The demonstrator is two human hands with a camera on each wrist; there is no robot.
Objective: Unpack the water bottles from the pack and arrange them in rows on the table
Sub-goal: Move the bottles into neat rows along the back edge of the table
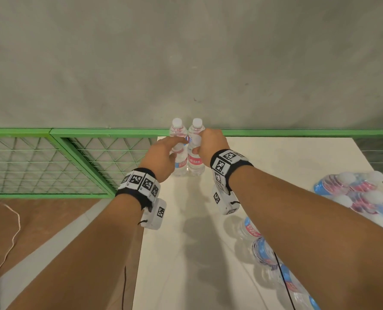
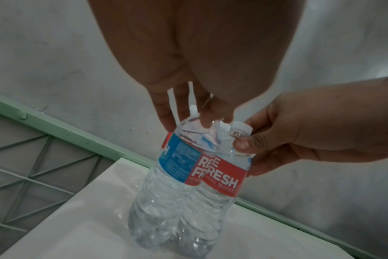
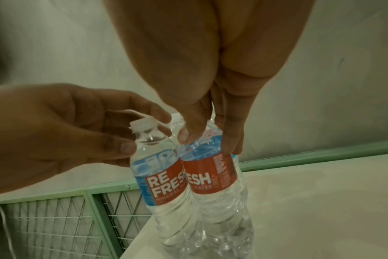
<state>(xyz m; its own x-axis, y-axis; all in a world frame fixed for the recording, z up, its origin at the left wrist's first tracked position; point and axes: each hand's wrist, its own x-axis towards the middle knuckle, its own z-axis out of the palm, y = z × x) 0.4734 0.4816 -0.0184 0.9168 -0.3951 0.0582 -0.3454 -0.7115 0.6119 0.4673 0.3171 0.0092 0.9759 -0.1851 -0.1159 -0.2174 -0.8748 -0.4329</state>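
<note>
Two clear water bottles with red and blue labels stand upright side by side at the far left corner of the white table (image 1: 181,253). My left hand (image 1: 176,151) grips the left bottle (image 1: 179,168) near its shoulder, with thumb and fingers curled round it. My right hand (image 1: 197,147) pinches the right bottle (image 1: 196,163) just below the neck. In the left wrist view my left hand (image 2: 188,122) comes down onto the left bottle (image 2: 177,161), which touches the right bottle (image 2: 224,177). The right wrist view shows my right hand (image 3: 208,142) on the right bottle (image 3: 210,175).
The shrink-wrapped pack (image 1: 360,193) with several bottles lies at the table's right edge. More bottles (image 1: 262,247) lie under my right forearm. A green mesh fence (image 1: 52,162) runs left of the table and a grey wall stands behind it. A thin cord (image 1: 14,231) hangs at left.
</note>
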